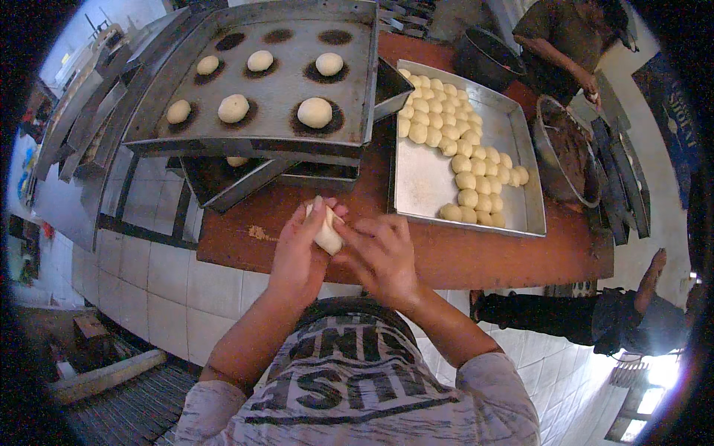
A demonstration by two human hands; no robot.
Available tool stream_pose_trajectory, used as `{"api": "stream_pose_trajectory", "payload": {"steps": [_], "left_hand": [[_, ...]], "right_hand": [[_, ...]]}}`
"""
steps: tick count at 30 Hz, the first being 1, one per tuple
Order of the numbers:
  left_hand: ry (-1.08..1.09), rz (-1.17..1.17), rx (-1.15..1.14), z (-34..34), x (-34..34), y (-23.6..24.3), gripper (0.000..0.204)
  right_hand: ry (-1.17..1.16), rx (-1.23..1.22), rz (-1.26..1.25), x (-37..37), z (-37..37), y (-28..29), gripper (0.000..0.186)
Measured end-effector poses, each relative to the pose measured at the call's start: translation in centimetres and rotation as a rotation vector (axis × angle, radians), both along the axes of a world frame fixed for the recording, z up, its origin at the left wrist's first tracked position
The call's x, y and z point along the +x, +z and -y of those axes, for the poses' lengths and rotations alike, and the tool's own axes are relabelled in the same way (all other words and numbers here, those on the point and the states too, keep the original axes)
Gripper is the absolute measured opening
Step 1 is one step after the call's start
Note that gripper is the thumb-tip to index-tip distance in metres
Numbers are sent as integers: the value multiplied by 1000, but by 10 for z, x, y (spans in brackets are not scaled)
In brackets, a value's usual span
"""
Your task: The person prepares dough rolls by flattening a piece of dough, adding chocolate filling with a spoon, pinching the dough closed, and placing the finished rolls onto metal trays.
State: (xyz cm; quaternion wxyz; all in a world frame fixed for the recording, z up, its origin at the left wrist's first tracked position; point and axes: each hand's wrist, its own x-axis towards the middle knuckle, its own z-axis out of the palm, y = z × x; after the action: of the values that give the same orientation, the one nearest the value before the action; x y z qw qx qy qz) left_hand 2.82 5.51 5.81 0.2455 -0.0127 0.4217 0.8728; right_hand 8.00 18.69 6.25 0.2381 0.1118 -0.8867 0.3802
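Observation:
A pale piece of dough is held between my two hands over the front edge of the brown table. My left hand wraps around it from the left, thumb on top. The fingers of my right hand are bent and press at the dough's right side. Ahead of them, a dark baking tray carries several dough balls, among them a dough ball nearest its right corner. To the right, a silver tray holds many small dough balls packed close together.
Beneath the dark tray, another tray sits askew. At the right stand a metal bowl of brown filling and a black tub. A co-worker works at the far right; another person is at the right side.

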Motion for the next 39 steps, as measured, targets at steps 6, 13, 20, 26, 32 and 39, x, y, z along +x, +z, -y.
{"api": "stream_pose_trajectory", "payload": {"steps": [6, 13, 20, 26, 32, 39], "left_hand": [[-82, -73, -470, -8, 3, 4, 31], [-130, -163, -418, -4, 0, 4, 31], [-207, -61, -515, 5, 0, 2, 36], [-186, -137, -410, 4, -6, -17, 45], [-638, -290, -529, 29, -22, 15, 65], [-307, -87, 208, 8, -21, 14, 104]], "right_hand": [[-42, 94, -32, -1, -13, 2, 24], [-22, -525, 348, -18, -18, -16, 22], [60, -64, 74, -13, -21, -5, 29], [62, -576, 370, -17, -19, -22, 23], [292, 82, -84, 0, -13, 12, 21], [383, -810, 415, -3, 0, -1, 12]]}}
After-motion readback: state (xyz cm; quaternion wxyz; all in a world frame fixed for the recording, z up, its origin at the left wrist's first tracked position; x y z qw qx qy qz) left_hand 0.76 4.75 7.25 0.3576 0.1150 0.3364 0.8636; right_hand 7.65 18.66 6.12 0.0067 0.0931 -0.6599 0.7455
